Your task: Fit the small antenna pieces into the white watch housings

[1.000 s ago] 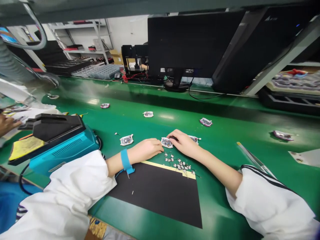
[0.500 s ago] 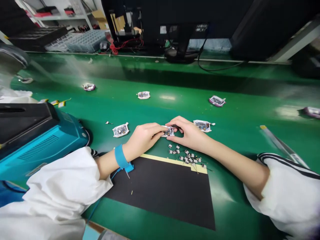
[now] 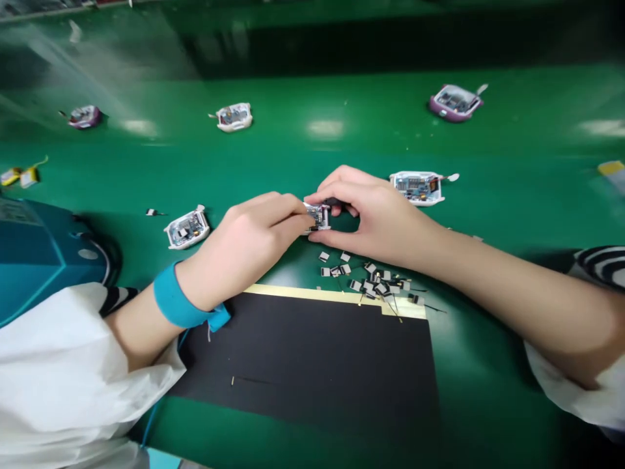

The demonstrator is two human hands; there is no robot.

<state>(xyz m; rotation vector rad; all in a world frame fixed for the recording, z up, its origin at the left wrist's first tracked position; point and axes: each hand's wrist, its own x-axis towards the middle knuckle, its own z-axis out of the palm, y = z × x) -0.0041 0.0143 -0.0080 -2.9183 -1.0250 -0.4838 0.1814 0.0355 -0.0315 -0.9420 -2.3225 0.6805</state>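
My right hand (image 3: 378, 205) grips a small open white device housing (image 3: 319, 216) by its edges, thumb at the near side and fingers at the far side. A circuit board shows inside it. A dark piece (image 3: 334, 202) lies under the right fingers; its kind is unclear. My left hand (image 3: 266, 244), with a blue wrist strap (image 3: 178, 296), is closed, thumb and fingertips pressed on the housing's left part, which they hide. Just below lie several small grey-and-black components (image 3: 374, 283) with thin leads. Similar open housings sit at left (image 3: 187, 228) and right (image 3: 417, 187).
A black mat (image 3: 312, 358) with a yellow taped edge (image 3: 293, 293) lies in front of me. Farther back are a white housing (image 3: 234, 117) and purple-edged housings (image 3: 456, 103). A teal machine (image 3: 43, 247) stands at left, yellow battery-like packs (image 3: 29, 176) behind it.
The camera view has tipped down and closer, so the shelf and monitor at the back have left the picture. Both hands stay on the same housing, with little change of grip.
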